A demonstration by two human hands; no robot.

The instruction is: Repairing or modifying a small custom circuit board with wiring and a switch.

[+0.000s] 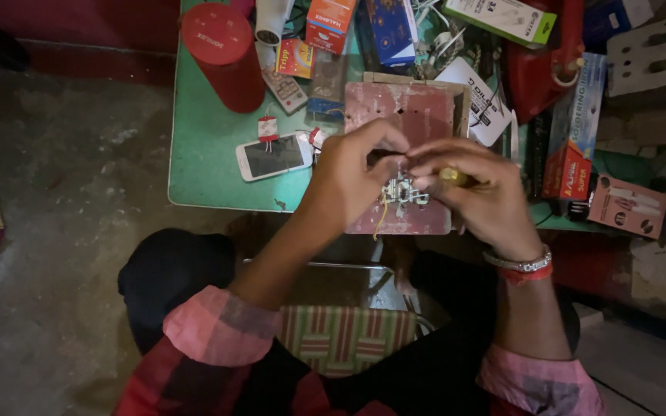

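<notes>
I am looking down on both hands meeting over a faded pink rectangular wooden board [402, 115] that lies on the green worktop [206, 146], its near edge sticking out toward my lap. My left hand [348, 181] pinches a small pale metal-and-plastic electrical fitting [404, 192] that sits on the near half of the board, fingers curled tight around its left side; a thin yellow wire [381, 217] hangs from it down the board's front. My right hand [481, 196] is closed around a screwdriver with a yellow translucent handle [452, 177], the shaft hidden by my fingers, so I cannot tell just where the tip sits. To do this step well, I judge that I should keep the left pinch firm so the fitting does not twist, hold the driver square to the screw rather than slanted, and turn with light pressure, since the part is small and the light is dim. The overhanging board could tip, so I would press it flat with the heel of the left hand. A white smartphone [274, 156] lies just beside my left hand, and a tall red cylinder [223, 54] stands well apart at the far left; coloured cardboard boxes [576, 131] crowd the right side.
</notes>
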